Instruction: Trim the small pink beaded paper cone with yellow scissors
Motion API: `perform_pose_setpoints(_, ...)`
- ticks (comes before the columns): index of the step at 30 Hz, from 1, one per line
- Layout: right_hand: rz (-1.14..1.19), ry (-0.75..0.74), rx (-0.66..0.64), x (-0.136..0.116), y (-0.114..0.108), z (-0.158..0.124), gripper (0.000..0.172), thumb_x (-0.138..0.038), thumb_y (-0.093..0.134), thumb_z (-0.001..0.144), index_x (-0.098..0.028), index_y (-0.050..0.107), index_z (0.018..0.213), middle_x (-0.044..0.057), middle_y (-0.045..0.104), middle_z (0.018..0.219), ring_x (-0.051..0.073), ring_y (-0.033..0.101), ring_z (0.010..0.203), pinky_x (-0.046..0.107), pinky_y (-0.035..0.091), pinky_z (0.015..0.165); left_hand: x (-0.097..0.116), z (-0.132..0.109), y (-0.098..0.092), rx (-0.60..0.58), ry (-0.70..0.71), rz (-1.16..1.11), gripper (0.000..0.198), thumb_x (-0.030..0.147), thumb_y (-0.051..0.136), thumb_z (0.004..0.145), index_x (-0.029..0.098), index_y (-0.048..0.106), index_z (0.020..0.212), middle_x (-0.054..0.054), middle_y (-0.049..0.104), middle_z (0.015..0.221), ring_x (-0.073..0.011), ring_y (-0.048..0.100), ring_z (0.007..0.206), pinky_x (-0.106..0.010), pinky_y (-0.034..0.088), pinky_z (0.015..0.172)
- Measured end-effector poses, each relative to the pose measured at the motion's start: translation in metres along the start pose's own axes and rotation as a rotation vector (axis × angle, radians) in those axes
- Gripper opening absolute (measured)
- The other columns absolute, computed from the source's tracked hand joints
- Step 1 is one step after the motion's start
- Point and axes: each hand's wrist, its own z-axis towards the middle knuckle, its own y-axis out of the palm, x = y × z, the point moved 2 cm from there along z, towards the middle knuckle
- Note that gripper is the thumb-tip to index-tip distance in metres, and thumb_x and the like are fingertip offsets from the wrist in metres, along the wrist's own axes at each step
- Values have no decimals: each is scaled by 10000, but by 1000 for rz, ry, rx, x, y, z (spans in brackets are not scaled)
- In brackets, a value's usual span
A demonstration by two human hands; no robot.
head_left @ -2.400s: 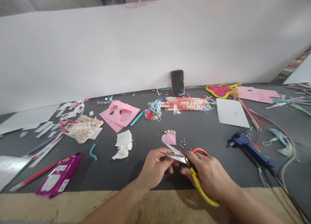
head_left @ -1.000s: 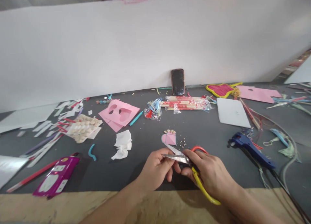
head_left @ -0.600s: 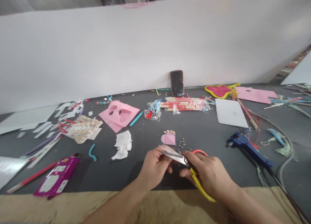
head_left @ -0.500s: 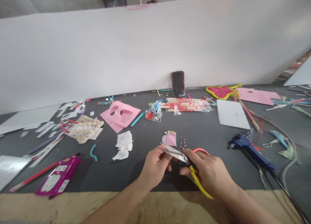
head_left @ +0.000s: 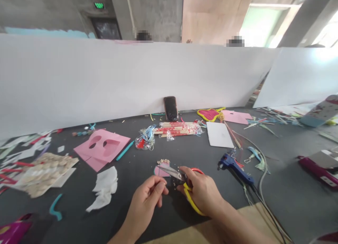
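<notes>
My right hand [head_left: 203,191] is closed round the handles of a pair of scissors [head_left: 170,172], one handle yellow and one red. The blades point left, over a small pink paper piece [head_left: 161,170] with beige bits along its top edge. My left hand [head_left: 149,198] is just below the blade tips, thumb and fingers pinched together. Whatever it may hold is too small to make out. Some tiny beige bits lie on the dark table beside the blades, partly hidden by my right hand.
A blue glue gun [head_left: 236,168] lies to the right, its cord running toward me. Crumpled white tissue [head_left: 105,185] and pink cut paper [head_left: 101,148] are on the left. Wrapped sticks [head_left: 179,128] lie ahead, below a phone [head_left: 170,108] leaning on a white board [head_left: 105,81].
The view has tilted up and turned right. My left hand has come away from the scissor blades, which now reach over the pink piece. The right hand keeps its hold on the scissors.
</notes>
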Motion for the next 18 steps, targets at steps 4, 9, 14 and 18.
perform_pose_setpoints(4, 10, 12, -2, -2, -2, 0, 471, -354, 580, 788, -251, 480, 1237, -5, 680, 812, 153, 619, 675, 238, 384, 549, 1, 1, 0, 31, 13, -73, 307, 469, 515, 842, 176, 607, 854, -10, 638, 718, -88, 482, 478, -215, 395, 505)
perform_pose_setpoints(9, 8, 36, 2, -1, -5, 0, 456, -355, 582, 786, -265, 496, 1225, -11, 685, 832, 147, 626, 692, 229, 396, 570, 3, 0, 3, -4, -33, -146, 351, 487, 616, 758, 171, 603, 909, -19, 643, 768, -100, 506, 516, -226, 431, 542)
perform_pose_setpoints(14, -9, 72, 19, 3, -10, -2, 490, -371, 613, 767, -261, 493, 1229, -8, 692, 864, 175, 643, 755, 246, 417, 599, -2, 2, 2, 25, 8, -86, 336, 490, 556, 808, 174, 594, 913, -21, 650, 750, -108, 515, 510, -235, 434, 537)
perform_pose_setpoints(18, -36, 82, 26, 7, -22, -3, 526, -343, 617, 759, -234, 475, 1253, 23, 691, 936, 189, 642, 822, 260, 435, 655, -2, 5, -3, 88, 51, -53, 317, 475, 535, 832, 184, 595, 940, -16, 654, 745, -111, 520, 521, -227, 435, 527)
